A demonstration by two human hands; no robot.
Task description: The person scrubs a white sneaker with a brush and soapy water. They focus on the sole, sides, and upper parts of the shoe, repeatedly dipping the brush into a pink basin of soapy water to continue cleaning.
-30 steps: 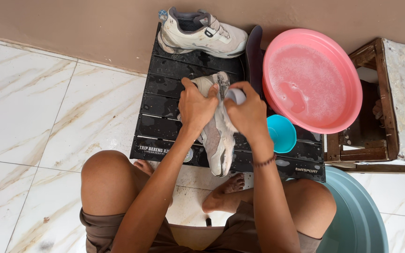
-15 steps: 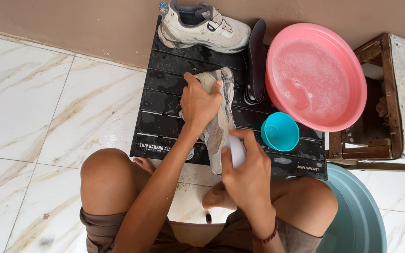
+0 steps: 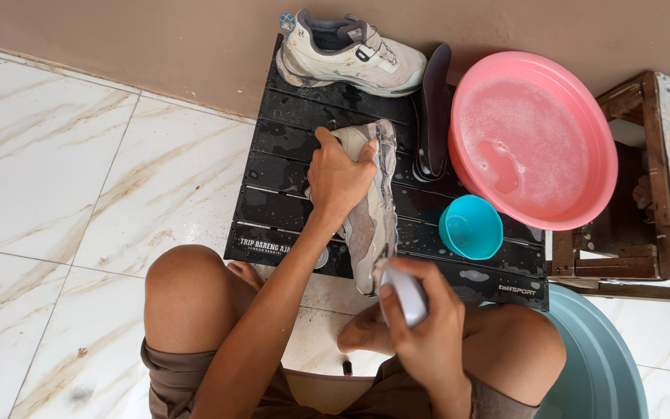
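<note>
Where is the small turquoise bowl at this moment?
In the head view, the small turquoise bowl stands on the black slatted table, right of the grey shoe and just below the pink basin.

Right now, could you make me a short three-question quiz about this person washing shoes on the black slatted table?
1. True or false: the left hand presses on the grey, wet sneaker lying on the black slatted table.
2. What does the right hand hold?
A) a white brush-like tool
B) the small turquoise bowl
3. Fill in: the round pink basin holds ____ water.

Key: 1 true; 2 A; 3 soapy.
</note>
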